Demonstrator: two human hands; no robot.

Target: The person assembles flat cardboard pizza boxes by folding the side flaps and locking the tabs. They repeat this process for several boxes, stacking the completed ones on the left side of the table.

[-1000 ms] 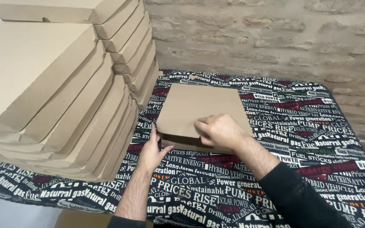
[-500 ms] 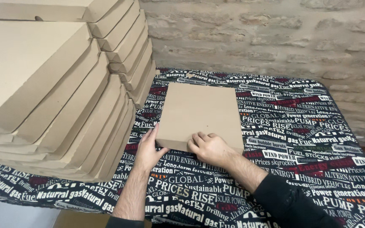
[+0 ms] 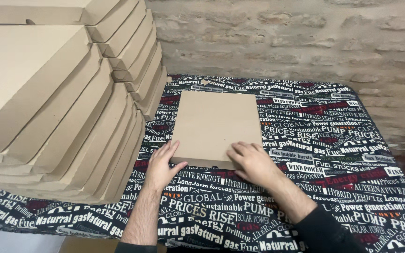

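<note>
I am looking down on a closed flat cardboard box (image 3: 216, 126) lying in the middle of the counter (image 3: 333, 154), which is covered with a black cloth printed in white and red lettering; the box's long axis is running away from me toward the brick wall (image 3: 296, 37) along the far edge. My left hand (image 3: 160, 164) is resting flat at the box's near left corner, fingers (image 3: 170, 149) stretched out and together, touching the left edge rather than gripping it. My right hand (image 3: 254, 161) is lying palm down on the near right part of the lid, fingers (image 3: 240, 151) spread loosely and pressing on the cardboard, closed around nothing. So the box is sitting straight ahead of both hands, with its near edge just under them, and the right hand is the one actually on top of it. Along the counter's left edge two leaning stacks of the same boxes (image 3: 62, 107) are standing just beside the left hand
</note>
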